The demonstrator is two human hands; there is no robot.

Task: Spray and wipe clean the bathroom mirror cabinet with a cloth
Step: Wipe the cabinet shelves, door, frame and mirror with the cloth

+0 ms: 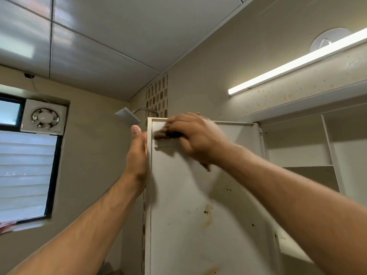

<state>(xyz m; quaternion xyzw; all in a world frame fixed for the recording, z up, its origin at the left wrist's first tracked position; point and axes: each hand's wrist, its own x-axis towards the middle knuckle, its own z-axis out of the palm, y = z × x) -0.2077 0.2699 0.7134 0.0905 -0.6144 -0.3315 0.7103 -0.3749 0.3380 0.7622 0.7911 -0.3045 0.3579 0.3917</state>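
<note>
At the right of the frame, inside the open cabinet [297,147], a white shelf [307,166] runs level up to an upright divider [328,143]. At lower left, a window sill [29,225] bears a blurred reddish item [5,227].

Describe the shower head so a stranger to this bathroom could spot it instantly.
Find the open white cabinet door in the middle. Just beyond its top left corner, a shower head hangs on a thin arm from the mosaic tile strip. It is flat, square and silvery, unlike the round exhaust fan farther left.
</note>
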